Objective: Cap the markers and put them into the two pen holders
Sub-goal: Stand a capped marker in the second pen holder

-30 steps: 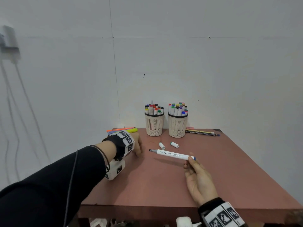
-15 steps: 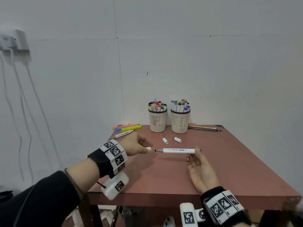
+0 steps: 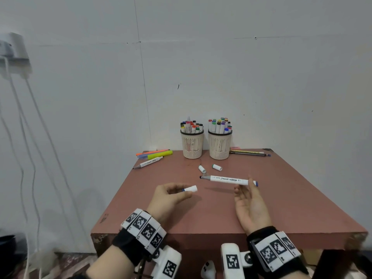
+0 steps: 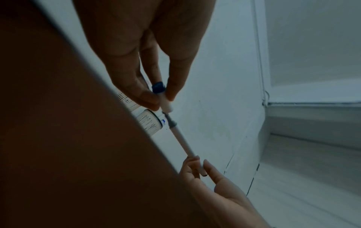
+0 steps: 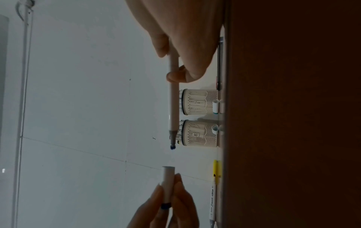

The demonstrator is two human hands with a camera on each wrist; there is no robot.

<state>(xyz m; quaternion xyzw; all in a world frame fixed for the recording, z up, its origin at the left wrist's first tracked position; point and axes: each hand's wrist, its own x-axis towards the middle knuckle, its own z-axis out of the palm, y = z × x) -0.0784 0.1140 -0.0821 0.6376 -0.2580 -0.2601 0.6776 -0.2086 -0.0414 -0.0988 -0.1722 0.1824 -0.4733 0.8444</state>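
Since the earlier frame, a white cap [image 3: 190,188] has been lifted off the tabletop [image 3: 281,198] by the left hand [image 3: 170,195] and brought toward the uncapped marker [image 3: 228,179], which has been raised slightly by the right hand [image 3: 249,206].

In the head view, the cap is pinched between thumb and fingers, its open end facing the marker's tip, a gap between them. The marker's far end is gripped by the right fingertips. Two loose caps [image 3: 202,169] are seen beyond the marker, in front of the two pen holders [image 3: 192,144], both filled with markers. Another uncapped marker [image 3: 148,162] and highlighters [image 3: 159,155] lie at the left rear edge, pencils [image 3: 249,153] at the right rear. The reddish tabletop is set against a white wall [image 3: 261,77], with cables [image 3: 30,137] hanging at left.

In the left wrist view, the cap [image 4: 163,98] is shown close to the marker [image 4: 180,137], in line with it.

In the right wrist view, the marker [image 5: 173,98] is seen crossing in front of the holders [image 5: 199,132], the cap [image 5: 168,183] apart from its tip.
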